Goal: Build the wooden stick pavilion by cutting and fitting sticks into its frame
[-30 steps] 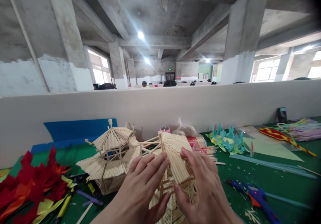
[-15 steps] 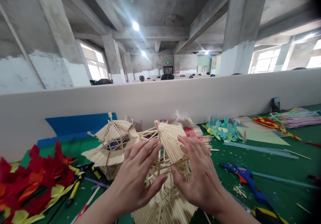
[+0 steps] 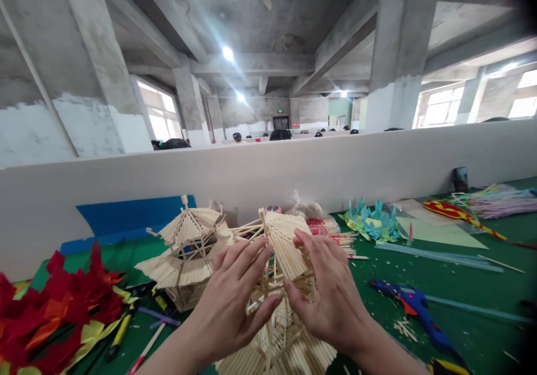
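A pagoda model built of thin wooden sticks [image 3: 282, 240] stands in front of me on the green table [image 3: 461, 285]. My left hand [image 3: 235, 302] cups its left side, fingers laid against the upper roof and thumb under the frame. On the other side, my right hand [image 3: 327, 296] presses on the right roof panel, with its thumb on the middle frame. Both hands grip the model between them. A second, similar stick pagoda [image 3: 187, 254] stands just to the left, untouched.
Red and yellow paper flowers [image 3: 54, 313] lie at the left, teal paper flowers [image 3: 371, 224] at the right back. A blue glue gun [image 3: 415, 310] lies right of my hands. Loose sticks, coloured paper strips and a blue sheet [image 3: 130, 218] sit by the grey partition [image 3: 268, 168].
My view has tilted a little, so more of the model's lower roof shows. My hands have kept their hold on the stick pagoda, shifting slightly on its upper roof.
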Demonstrator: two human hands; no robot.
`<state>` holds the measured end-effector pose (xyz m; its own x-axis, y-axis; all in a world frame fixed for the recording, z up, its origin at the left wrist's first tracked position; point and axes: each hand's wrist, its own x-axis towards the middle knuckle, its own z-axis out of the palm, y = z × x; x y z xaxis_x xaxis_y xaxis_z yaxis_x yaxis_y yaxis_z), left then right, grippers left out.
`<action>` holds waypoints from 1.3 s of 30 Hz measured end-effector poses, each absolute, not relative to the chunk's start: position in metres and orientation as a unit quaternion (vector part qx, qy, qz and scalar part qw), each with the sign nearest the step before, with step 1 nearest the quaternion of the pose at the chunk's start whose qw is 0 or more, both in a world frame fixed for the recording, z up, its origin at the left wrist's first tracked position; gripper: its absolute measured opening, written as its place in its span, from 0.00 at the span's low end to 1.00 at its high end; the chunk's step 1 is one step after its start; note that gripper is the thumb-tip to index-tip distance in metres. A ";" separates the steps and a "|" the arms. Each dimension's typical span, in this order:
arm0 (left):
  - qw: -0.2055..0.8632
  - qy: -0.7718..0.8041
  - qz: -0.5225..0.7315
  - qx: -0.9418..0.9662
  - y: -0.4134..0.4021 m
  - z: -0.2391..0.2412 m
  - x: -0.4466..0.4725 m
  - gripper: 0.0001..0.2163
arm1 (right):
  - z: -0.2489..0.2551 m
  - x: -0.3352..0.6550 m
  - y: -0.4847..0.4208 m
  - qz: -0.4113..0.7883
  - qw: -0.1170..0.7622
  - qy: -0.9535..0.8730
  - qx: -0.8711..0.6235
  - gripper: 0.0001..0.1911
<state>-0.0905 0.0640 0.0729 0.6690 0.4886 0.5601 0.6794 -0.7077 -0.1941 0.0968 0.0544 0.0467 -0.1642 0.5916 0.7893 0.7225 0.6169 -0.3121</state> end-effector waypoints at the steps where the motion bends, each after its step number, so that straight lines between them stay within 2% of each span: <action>1: 0.198 -0.330 -0.245 -0.890 0.064 0.072 -0.090 0.24 | 0.046 0.097 0.054 -0.066 0.480 -0.760 -0.433 0.31; 11: 0.228 -0.319 -0.242 -0.888 0.066 0.074 -0.091 0.23 | 0.048 0.097 0.054 -0.056 0.482 -0.759 -0.433 0.31; 39: 0.227 -0.320 -0.244 -0.887 0.069 0.071 -0.090 0.23 | 0.046 0.098 0.055 -0.061 0.480 -0.759 -0.436 0.31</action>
<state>-0.0902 0.0687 0.0706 0.6762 0.4565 0.5782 0.6779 -0.6930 -0.2456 0.0982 0.0548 0.0463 -0.1599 0.6024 0.7820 0.7202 0.6130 -0.3250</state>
